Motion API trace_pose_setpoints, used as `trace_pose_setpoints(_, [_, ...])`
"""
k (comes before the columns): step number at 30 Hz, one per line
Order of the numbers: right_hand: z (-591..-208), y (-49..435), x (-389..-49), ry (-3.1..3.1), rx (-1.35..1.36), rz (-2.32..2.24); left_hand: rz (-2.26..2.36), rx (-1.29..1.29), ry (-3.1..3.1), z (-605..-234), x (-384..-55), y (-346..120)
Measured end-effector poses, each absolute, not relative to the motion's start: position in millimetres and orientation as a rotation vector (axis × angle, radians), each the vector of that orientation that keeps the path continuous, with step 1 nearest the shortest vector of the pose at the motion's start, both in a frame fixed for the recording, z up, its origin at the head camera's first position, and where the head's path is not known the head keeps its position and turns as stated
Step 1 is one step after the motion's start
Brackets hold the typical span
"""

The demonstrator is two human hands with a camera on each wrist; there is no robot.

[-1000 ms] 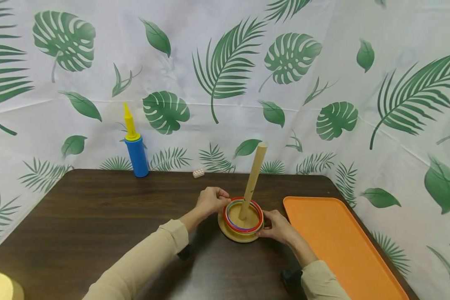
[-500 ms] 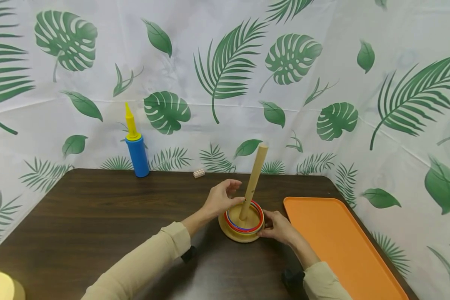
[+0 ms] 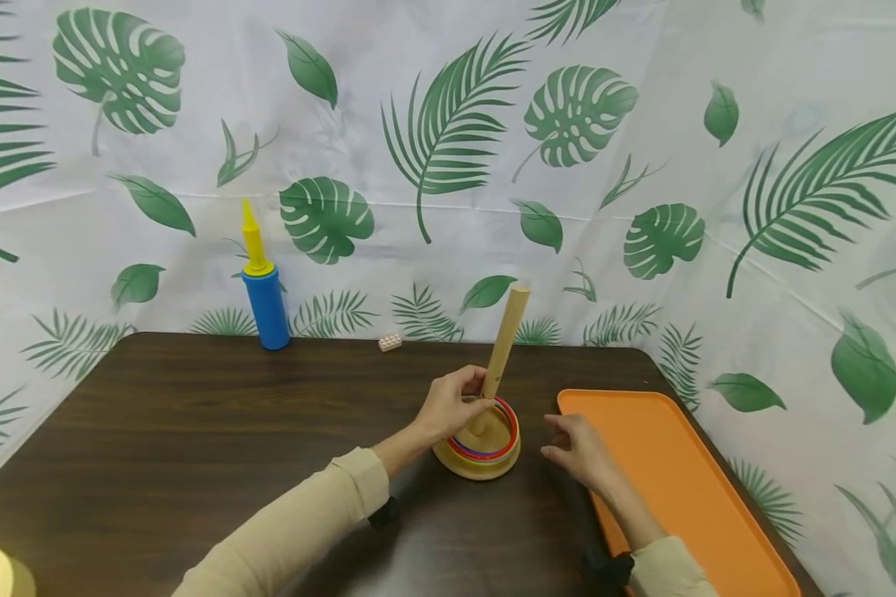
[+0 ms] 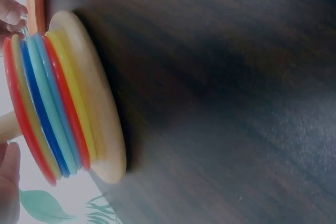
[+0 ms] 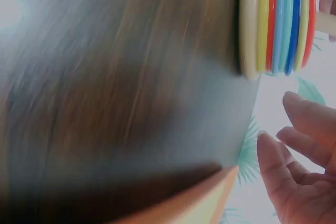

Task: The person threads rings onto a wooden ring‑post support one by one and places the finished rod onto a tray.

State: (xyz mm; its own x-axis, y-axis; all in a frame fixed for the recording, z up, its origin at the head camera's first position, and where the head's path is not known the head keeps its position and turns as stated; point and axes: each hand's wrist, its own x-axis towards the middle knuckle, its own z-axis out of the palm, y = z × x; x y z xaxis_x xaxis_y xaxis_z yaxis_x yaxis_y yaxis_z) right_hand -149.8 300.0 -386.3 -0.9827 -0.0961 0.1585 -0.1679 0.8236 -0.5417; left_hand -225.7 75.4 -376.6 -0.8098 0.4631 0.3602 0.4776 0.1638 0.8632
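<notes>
A wooden peg [image 3: 507, 336] rises from a round wooden base [image 3: 476, 473] on the dark table. Several coloured rings [image 4: 50, 106] lie stacked around its foot: red, yellow, blue, teal and light blue, with a red one on top. My left hand [image 3: 448, 408] pinches the peg low down, just above the rings, thumb on the near side and fingers behind. My right hand [image 3: 581, 452] is apart from the stand, off its right side, its fingers loosely bent with nothing between them. In the right wrist view the rings [image 5: 285, 19] sit beyond the fingertips.
An orange tray [image 3: 664, 464] lies on the right of the table [image 3: 231, 431], partly under the right forearm. At the back left stands a blue and yellow hand pump [image 3: 267, 308]. A small pale toy brick [image 3: 390, 342] lies at the back edge; a yellow object [image 3: 0, 572] is at the lower left.
My left hand has gone from the rings' left rim to the peg and taken hold of it. The right hand has let go of the stand's right side and moved away to the right.
</notes>
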Motion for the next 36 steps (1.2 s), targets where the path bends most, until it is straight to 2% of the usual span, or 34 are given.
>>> trace_pose_setpoints(9, [-380.9,319.5,-134.9,-3.039,0.173,0.597,-1.801,-0.951,-2.294,-381.1,-224.7,74.8])
trace_pose_setpoints(23, [-382.5,318.2,-127.9,-3.178,0.132,0.405,-1.833,-0.911,-2.201,-372.5,-229.7,49.8])
trace_pose_setpoints(36, [-385.9,266.9,-139.4,-3.187,0.194,0.616,-1.785,-0.763,-2.202,-342.0,-241.1,16.7])
